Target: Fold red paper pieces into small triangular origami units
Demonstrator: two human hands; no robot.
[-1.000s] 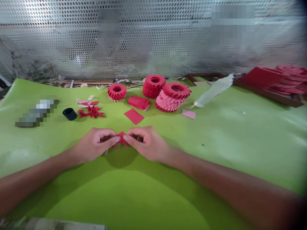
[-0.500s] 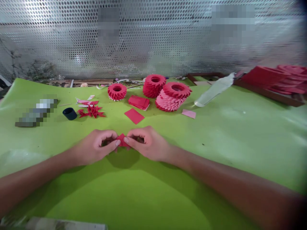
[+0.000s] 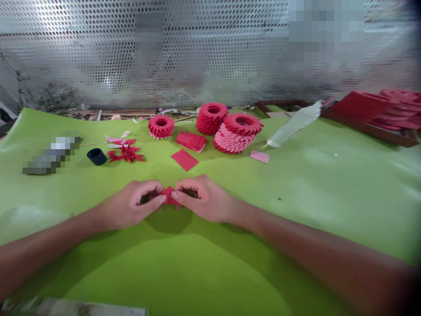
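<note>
Between my two hands is a small folded piece of red paper (image 3: pixel 169 195), its peak pointing away from me. My left hand (image 3: pixel 134 204) pinches its left side between thumb and fingers. On the other side my right hand (image 3: pixel 204 199) grips it the same way, thumb on top. The fingertips under the paper are mostly hidden. Just beyond the hands lies a flat red paper rectangle (image 3: pixel 184 159), with a stack of red paper (image 3: pixel 190 141) behind it. Folded red paper pieces (image 3: pixel 128 152) lie in a pile to the left.
Ring-shaped red paper stacks (image 3: pixel 161 126) stand at the back, one with pink layers (image 3: pixel 232 139). A dark cylinder (image 3: pixel 96 156) sits at left. A whitish translucent bottle (image 3: pixel 294 125), a pink paper scrap (image 3: pixel 259 156) and a brown tray (image 3: pixel 371 127) of red pieces are to the right.
Both hands have shifted slightly toward me with the folded red paper, still pinching it from both sides. The paper's lower edge looks flatter. Everything else on the table stays in place.
</note>
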